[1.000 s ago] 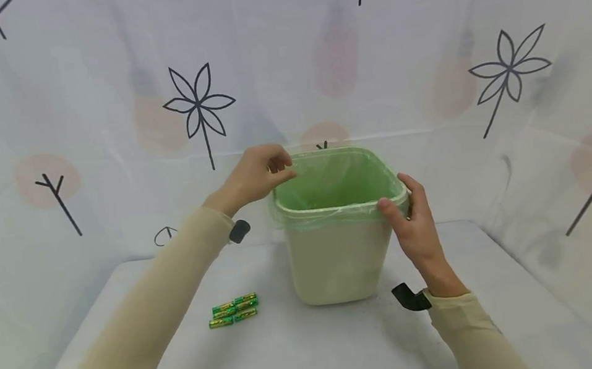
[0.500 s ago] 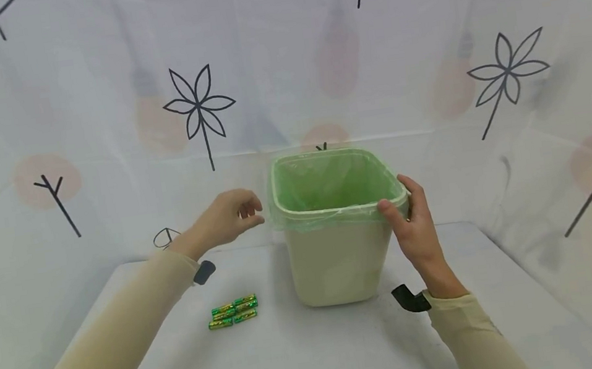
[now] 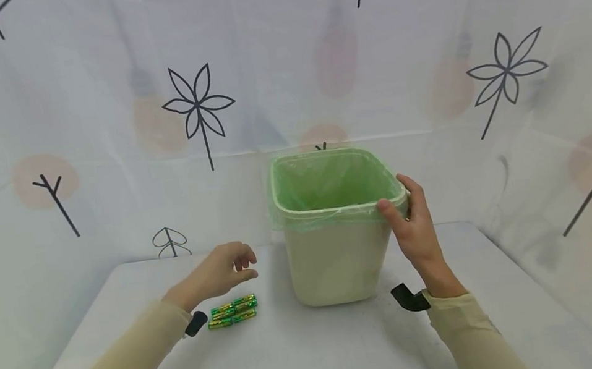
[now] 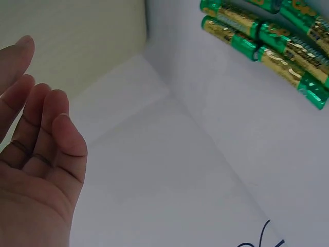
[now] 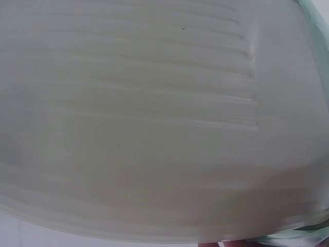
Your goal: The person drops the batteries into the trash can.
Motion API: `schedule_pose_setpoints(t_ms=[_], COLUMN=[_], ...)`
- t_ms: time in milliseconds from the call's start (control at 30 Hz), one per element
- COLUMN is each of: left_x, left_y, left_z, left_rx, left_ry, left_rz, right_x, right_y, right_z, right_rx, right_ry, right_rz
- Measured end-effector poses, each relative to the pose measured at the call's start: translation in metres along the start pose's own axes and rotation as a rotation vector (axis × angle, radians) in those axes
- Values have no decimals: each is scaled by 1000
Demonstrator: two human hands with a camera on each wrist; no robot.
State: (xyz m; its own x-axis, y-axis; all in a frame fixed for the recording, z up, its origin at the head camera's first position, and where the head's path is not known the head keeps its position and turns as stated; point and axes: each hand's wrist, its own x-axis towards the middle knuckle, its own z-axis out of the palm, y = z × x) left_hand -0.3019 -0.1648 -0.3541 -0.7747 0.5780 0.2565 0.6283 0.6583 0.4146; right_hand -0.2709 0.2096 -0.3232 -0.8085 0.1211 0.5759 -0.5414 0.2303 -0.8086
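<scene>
A pale plastic trash bin [image 3: 334, 260] stands upright on the table, with a thin green bag [image 3: 329, 183] lining it and folded over its rim. My right hand [image 3: 417, 234] grips the bin's right front corner at the rim, thumb in front over the bag's fold. In the right wrist view the bin's ribbed wall [image 5: 139, 103] fills nearly everything, and only a sliver of fingers shows at the bottom. Left of the bin, several green and gold batteries [image 3: 232, 311] lie in short rows. My left hand [image 3: 220, 272] hovers just behind them, fingers loosely bent and holding nothing.
The white-covered table [image 3: 318, 356] reaches back to a pale curtain [image 3: 279, 56] printed with flowers and twigs. More of that curtain hangs along both sides. Dark straps [image 3: 196, 323] sit at both wrists.
My left hand has come away from the bin's left rim, moving left and down toward the batteries. The right hand keeps its grip, and bin and batteries stay in place.
</scene>
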Motion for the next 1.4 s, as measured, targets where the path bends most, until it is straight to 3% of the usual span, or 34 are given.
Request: schedule_pose_setpoints(t_ms=[333, 567, 767, 1033, 1400], left_x=[-22, -33, -37, -38, -34], left_y=[-24, -27, -31, -33, -26], left_z=[33, 48, 56, 63, 63], left_rx=[-16, 4, 21, 50, 79], left_ry=[-104, -172, -194, -211, -254], left_rz=[-71, -104, -142, -116, -71], right_x=[0, 0, 1, 0, -1], right_y=[2, 1, 1, 1, 1], right_z=[0, 0, 0, -1, -1], right_rx=[17, 28, 20, 7, -3], right_ry=[3, 1, -1, -7, -7], right_rz=[-16, -18, -20, -10, -5])
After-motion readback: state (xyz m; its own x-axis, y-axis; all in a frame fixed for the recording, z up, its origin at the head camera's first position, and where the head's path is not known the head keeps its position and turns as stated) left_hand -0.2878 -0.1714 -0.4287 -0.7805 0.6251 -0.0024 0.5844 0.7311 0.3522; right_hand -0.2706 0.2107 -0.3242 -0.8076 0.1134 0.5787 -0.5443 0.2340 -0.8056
